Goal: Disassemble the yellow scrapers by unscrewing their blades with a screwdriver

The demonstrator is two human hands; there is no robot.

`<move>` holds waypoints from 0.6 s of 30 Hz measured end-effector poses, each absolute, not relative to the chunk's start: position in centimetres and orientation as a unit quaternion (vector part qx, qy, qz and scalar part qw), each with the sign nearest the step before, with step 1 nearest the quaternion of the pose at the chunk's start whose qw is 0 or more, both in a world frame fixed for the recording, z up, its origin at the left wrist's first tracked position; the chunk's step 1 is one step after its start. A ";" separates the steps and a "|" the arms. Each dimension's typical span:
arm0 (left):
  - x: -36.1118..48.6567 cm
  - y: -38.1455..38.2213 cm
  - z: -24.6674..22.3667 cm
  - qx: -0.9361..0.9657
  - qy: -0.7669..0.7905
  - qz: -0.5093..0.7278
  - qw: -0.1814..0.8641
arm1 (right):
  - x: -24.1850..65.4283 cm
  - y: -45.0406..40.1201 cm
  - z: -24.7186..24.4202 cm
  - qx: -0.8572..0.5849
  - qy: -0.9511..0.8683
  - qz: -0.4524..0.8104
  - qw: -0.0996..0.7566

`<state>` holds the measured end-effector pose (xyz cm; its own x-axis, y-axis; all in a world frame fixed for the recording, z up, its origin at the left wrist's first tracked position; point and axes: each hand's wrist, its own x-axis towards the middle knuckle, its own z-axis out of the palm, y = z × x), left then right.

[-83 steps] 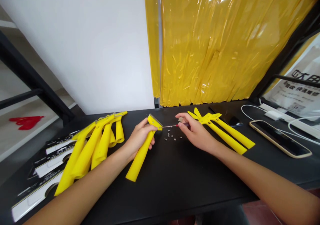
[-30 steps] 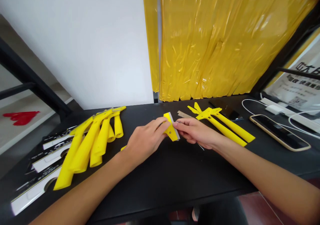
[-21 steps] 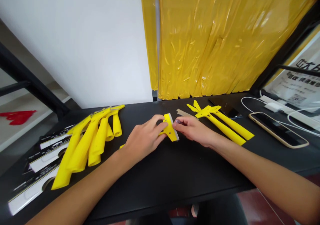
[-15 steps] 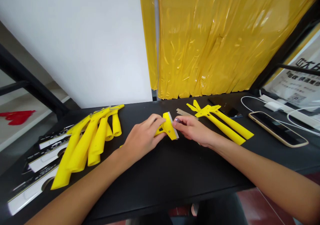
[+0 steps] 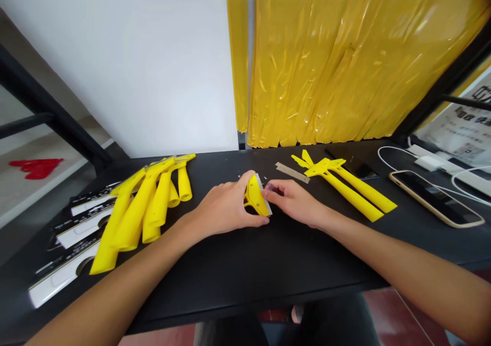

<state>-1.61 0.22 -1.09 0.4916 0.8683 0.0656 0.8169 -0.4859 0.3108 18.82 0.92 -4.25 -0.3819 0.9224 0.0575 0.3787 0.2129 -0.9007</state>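
My left hand [image 5: 226,205] is closed around a yellow scraper [image 5: 253,196], thumb along its lower side and fingers over its top. The scraper's head, with a thin metal blade [image 5: 264,195] along its edge, faces right. Its handle is hidden by my left hand. My right hand [image 5: 293,200] is pinched at the blade edge, its thumb against the scraper head; whatever small thing it may hold is hidden. A loose metal strip [image 5: 292,172] lies just beyond my right hand, beside yellow scraper handles [image 5: 347,190].
Several yellow scrapers [image 5: 132,210] lie piled at the left on black-and-white packages [image 5: 69,279]. A phone [image 5: 437,197], white cables and a power strip [image 5: 452,169] are at the right of the black table [image 5: 307,264]. A yellow plastic curtain [image 5: 318,69] hangs behind.
My left hand has shifted its grip up around the scraper head, thumb now stretched underneath. My right thumb has moved onto the head's edge. The metal strip shows more fully as the view shifted.
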 end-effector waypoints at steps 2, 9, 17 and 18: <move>-1.5 0.1 -1.1 0.852 0.492 0.117 0.134 | 18.8 1.0 -4.3 -0.463 -0.711 0.429 0.309; -1.5 -0.1 -0.8 0.844 0.483 0.134 0.189 | 19.1 0.9 -4.0 -0.454 -0.705 0.452 0.305; -2.3 0.5 -1.3 0.823 0.465 0.209 0.252 | 19.3 0.8 -3.7 -0.462 -0.681 0.470 0.320; -2.4 0.6 -1.2 0.820 0.459 0.216 0.266 | 19.3 0.9 -3.7 -0.465 -0.673 0.476 0.323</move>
